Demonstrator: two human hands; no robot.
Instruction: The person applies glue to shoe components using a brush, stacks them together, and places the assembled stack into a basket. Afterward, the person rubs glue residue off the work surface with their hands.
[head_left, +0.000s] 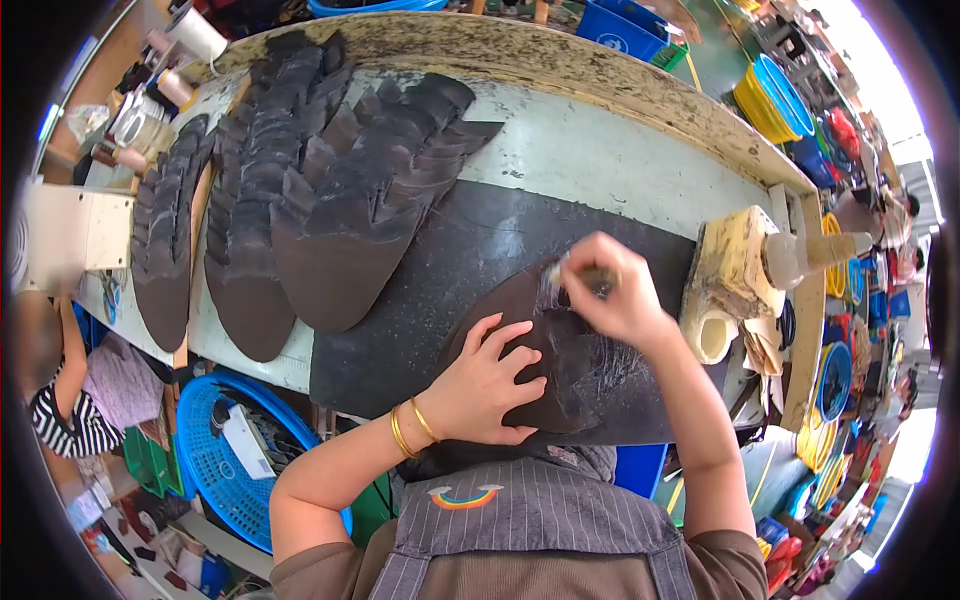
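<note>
My left hand (487, 388) lies with its fingers spread on a dark brown, rounded, leather-like piece (560, 395). My right hand (617, 290) is closed over the upper edge of that piece. It grips a small tool with a pale tip, mostly hidden by the fingers, which looks like a brush. Glossy streaks mark the piece near that hand. Beneath lies a black work mat (375, 365). To the left, overlapping dark brown pieces are fanned out in long rows, a wide row (335, 270), a middle row (245, 305) and a narrow row (160, 300).
A raised wooden rim (560, 55) borders the far side of the table. At the right stand a stained yellowish block (735, 255), a plastic bottle (815, 258) and a white roll (712, 338). A blue basket (215, 460) is below left, near another person's arm (72, 350).
</note>
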